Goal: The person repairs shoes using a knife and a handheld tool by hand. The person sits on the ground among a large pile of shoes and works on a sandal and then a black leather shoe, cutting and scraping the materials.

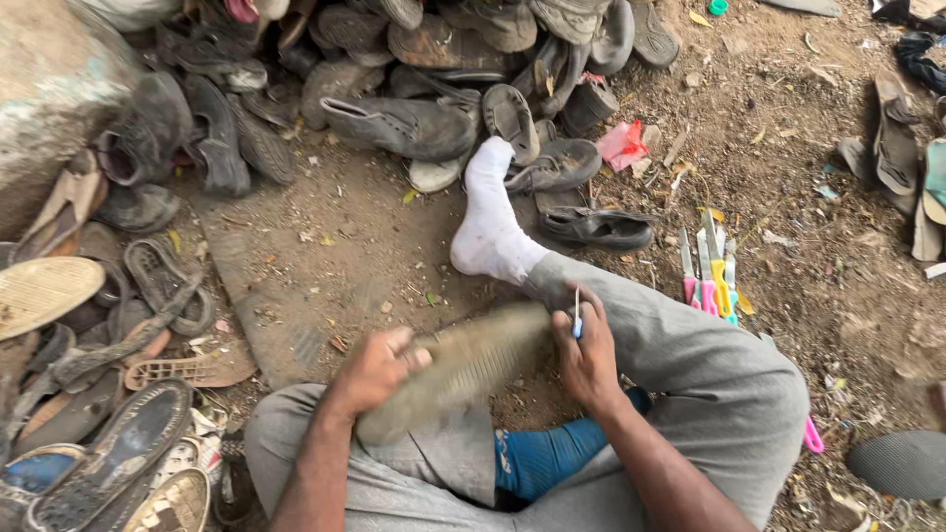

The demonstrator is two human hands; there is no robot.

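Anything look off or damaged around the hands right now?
The socks are mismatched: a white sock on the outstretched foot, a blue sock on the tucked one. The shoe sole held by the left hand is blurred. The right hand holds a small blade tool.

A worn, tan shoe sole, blurred, lies tilted between both grips, while a small blue-handled blade stands upright in the right grip.
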